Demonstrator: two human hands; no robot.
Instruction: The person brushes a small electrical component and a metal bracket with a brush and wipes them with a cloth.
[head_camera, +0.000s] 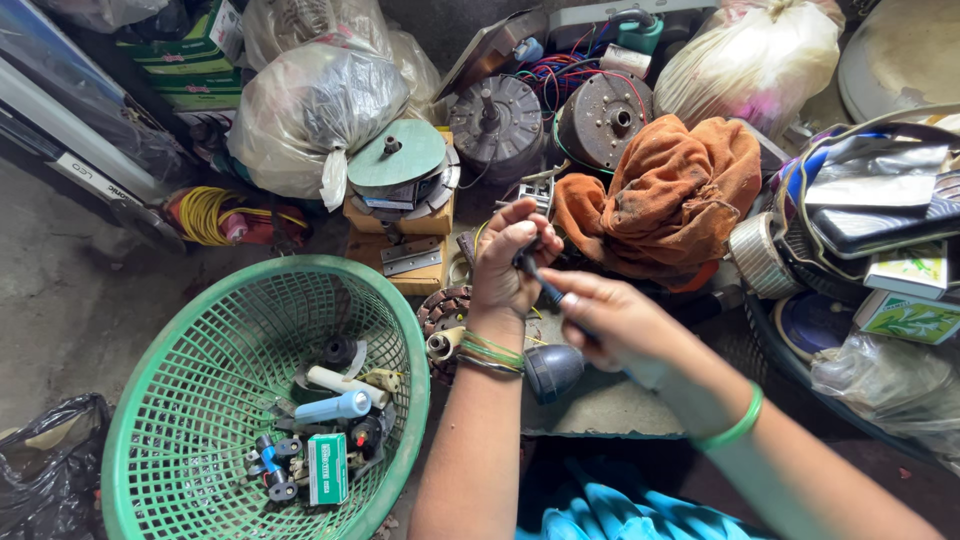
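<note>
My left hand (505, 262) is closed around a small dark part that the fingers mostly hide, held above the workbench. My right hand (612, 318) grips a thin dark tool (543, 284) with a blue shaft, and its tip meets the part in my left hand. Green bangles circle both wrists. An orange cloth (672, 195) lies crumpled just beyond my hands. A dark rounded cap (553, 372) sits under my left wrist.
A green mesh basket (200, 330) at lower left holds small capacitors and parts. Two round motor housings (497, 122) and tangled wires sit behind the cloth. Plastic bags (310, 105), boxes, a yellow cable coil (205, 213) and a tape roll (757, 255) crowd around.
</note>
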